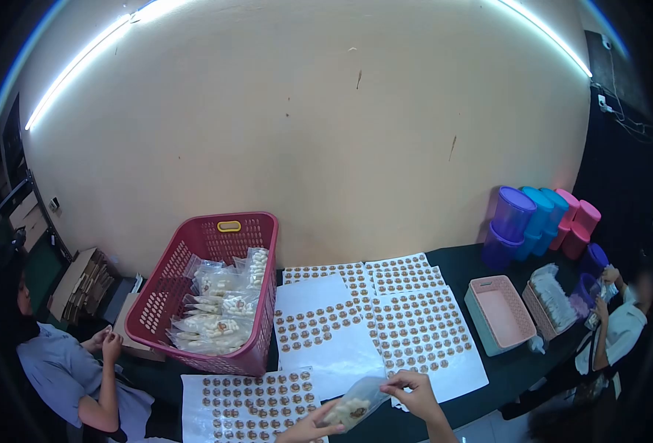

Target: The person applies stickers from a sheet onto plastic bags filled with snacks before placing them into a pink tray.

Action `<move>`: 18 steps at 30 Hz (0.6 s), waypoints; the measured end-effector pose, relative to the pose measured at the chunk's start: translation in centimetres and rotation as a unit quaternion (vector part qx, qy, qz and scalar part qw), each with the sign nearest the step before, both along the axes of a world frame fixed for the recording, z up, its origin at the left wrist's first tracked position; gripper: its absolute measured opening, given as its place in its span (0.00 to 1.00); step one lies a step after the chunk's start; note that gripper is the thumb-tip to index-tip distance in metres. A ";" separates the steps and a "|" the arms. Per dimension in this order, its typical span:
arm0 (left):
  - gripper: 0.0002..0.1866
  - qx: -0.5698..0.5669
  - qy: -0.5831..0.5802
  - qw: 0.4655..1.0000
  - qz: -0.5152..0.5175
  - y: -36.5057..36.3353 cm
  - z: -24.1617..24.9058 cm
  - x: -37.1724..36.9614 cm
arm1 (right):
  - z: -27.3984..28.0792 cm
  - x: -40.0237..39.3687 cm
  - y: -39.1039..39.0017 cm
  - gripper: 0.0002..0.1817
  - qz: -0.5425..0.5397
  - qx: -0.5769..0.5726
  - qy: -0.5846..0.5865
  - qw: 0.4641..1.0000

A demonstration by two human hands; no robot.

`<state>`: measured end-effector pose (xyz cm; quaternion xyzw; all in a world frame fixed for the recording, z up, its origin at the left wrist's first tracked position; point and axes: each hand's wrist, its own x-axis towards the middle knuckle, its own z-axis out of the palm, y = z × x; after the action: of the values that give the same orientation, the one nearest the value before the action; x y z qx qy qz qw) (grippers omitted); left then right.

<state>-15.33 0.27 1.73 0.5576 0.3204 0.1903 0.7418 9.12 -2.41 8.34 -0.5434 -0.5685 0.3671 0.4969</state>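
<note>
My left hand (pixel 313 427) grips the lower end of a clear plastic bag (pixel 352 406) filled with white pieces. A round brown sticker shows on the bag's front. At the bag's upper end, the fingers of my right hand (pixel 415 395) are pinched on its edge; whether they also hold something small cannot be made out. Beneath and around the bag lie white sheets of round brown stickers: a front left sheet (pixel 192 413), a middle sheet (pixel 308 289) with part of its stickers gone, and a right sheet (pixel 468 375).
A dark red basket (pixel 266 325) holding several filled bags stands at left. Beyond it sits a person (pixel 68 369). Pink and green baskets (pixel 478 325), a basket of plastic bags (pixel 551 299) and coloured containers (pixel 514 210) line the right side. Another person (pixel 621 332) works there.
</note>
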 end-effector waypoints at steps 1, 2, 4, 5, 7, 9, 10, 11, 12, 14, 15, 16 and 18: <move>0.33 -0.040 0.011 0.999 0.013 0.5 0.7 -0.2 | 0.0 0.5 0.1 0.05 -0.033 -0.001 0.048 0.998; 0.33 -0.038 0.011 0.999 0.015 0.8 0.3 0.0 | -0.1 1.1 0.4 0.05 -0.062 -0.003 0.105 0.993; 0.29 -0.033 -0.089 0.990 0.105 1.3 -0.9 0.6 | -0.4 2.4 0.6 0.06 -0.079 -0.019 0.139 0.987; 0.29 -0.030 -0.089 0.990 0.106 1.3 -1.4 1.0 | -0.6 3.1 0.6 0.06 -0.099 -0.037 0.173 0.979; 0.24 0.081 0.053 0.983 0.158 1.3 -0.9 2.7 | -0.5 4.1 0.4 0.07 -0.112 -0.049 0.179 0.976; 0.12 0.106 -0.017 0.971 0.214 -0.3 0.4 5.1 | -0.8 5.3 0.0 0.07 -0.113 -0.063 0.181 0.975; 0.11 0.076 -0.038 0.969 0.233 -0.7 1.0 6.5 | -1.3 5.9 -0.3 0.07 -0.114 -0.064 0.182 0.975; 0.11 0.046 -0.058 0.965 0.251 -1.1 1.5 7.9 | -1.8 6.5 -0.7 0.07 -0.097 -0.080 0.217 0.968; 0.11 0.045 -0.056 0.966 0.250 -1.2 2.1 8.7 | -2.4 7.0 -1.0 0.08 -0.082 -0.095 0.253 0.959; 0.12 0.033 -0.011 0.974 0.226 -1.6 2.9 10.1 | -3.5 7.9 -1.3 0.08 -0.088 -0.075 0.317 0.941; 0.12 0.032 -0.009 0.974 0.224 -2.0 3.0 10.9 | -4.0 8.3 -1.5 0.09 -0.092 -0.054 0.377 0.920; 0.12 0.022 -0.025 0.967 0.253 -2.5 2.9 11.9 | -4.5 8.8 -1.9 0.11 -0.072 -0.076 0.350 0.931; 0.15 0.016 -0.018 0.960 0.279 -3.1 2.6 13.8 | -5.3 9.0 -2.9 0.12 -0.025 -0.122 0.326 0.937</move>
<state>-1.54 -2.85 4.35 0.4543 0.4472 0.4047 0.6557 18.10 -5.30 3.06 -0.4647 -0.3123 0.5779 0.5938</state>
